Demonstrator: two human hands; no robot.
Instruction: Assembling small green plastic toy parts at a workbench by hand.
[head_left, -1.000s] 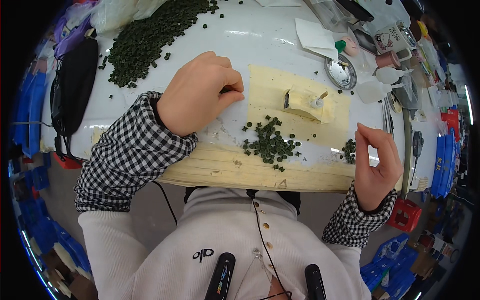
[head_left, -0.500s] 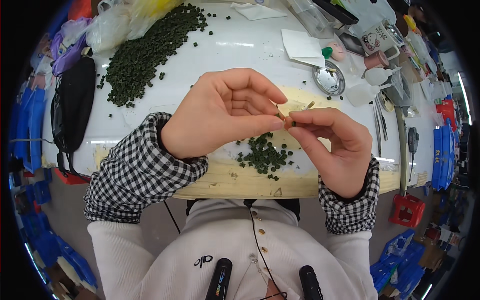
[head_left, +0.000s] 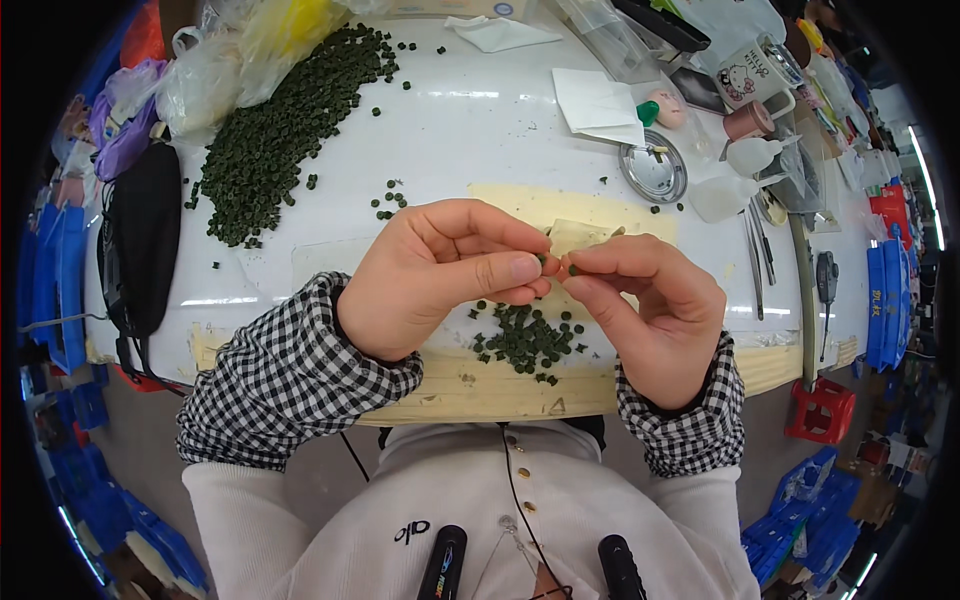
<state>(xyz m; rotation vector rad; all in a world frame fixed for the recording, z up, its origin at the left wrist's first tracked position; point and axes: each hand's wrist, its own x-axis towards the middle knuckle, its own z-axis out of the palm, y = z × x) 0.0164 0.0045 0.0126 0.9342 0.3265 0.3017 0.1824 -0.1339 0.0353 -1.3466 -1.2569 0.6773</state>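
Observation:
Over the near part of the table my left hand (head_left: 430, 275) pinches a small dark green piece (head_left: 541, 259) between thumb and forefinger. Facing it, my right hand (head_left: 655, 315) is closed at the fingertips on another small dark green piece (head_left: 573, 270). The two sets of fingertips are close together, and the fingers cover most of both pieces. Just below them lies a small pile of dark green round pieces (head_left: 525, 340) on the table's near side. A far larger heap of such pieces (head_left: 265, 140) spreads at the far left.
Clear plastic bags (head_left: 205, 85) and a black pouch (head_left: 150, 225) lie on the left. At the right are a round metal dish (head_left: 652, 170), white paper (head_left: 597, 105), squeeze bottles (head_left: 722, 195), a mug (head_left: 750, 80) and tweezers (head_left: 753, 262). Several loose pieces (head_left: 388, 198) lie beyond my left hand.
Both hands sit slightly lower in the picture, and the whole view has shifted a little. Loose pieces beyond my left hand now show. Each hand keeps its pinch.

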